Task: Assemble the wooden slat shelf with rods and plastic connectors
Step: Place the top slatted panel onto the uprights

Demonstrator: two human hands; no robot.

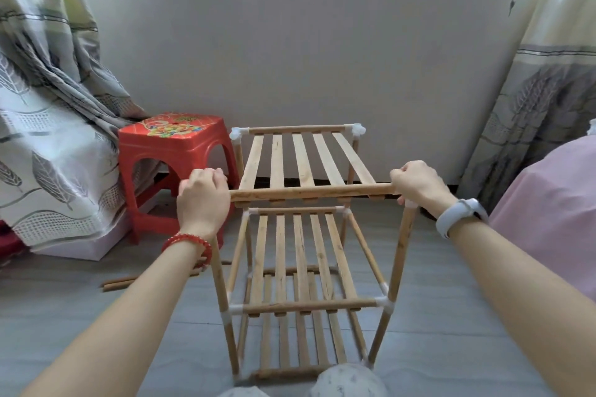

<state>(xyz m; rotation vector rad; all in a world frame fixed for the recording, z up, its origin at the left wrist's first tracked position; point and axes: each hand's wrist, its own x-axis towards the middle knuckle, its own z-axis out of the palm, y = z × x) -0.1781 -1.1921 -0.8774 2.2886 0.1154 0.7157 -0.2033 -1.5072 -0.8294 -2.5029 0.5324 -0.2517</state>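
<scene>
So the shelf (306,251) is standing on the floor (96,332) right in front of the person, basically three tiers of pale wooden slats on round rods with whitish plastic connectors at the joints; the top tier (304,161) is the bit being dealt with. Its near rod (309,192) is running left to right, and both hands are sitting on its two ends: the left hand (203,200) is curling its fingers over the left end, and the right hand (419,185) is wrapping round the right end, right above the near right post (401,251). Both are gripping, knuckles up, fingers closed round the wood; I can't see the connectors under either palm, so can't tell if those two near corners are seated yet. The far corners are looking done, with a connector (239,133) showing at each end of the far rod. My guess is this is the press-down step: the posts are lying straight below the fingers, so the push wants to be going straight down along the posts, both hands evenly, since neither one is closer. The near left post is leaning a bit, so it could skew. A couple of spare rods (129,282) are lying on the floor to the left, near a red stool (174,164); curtains are hanging either side.
</scene>
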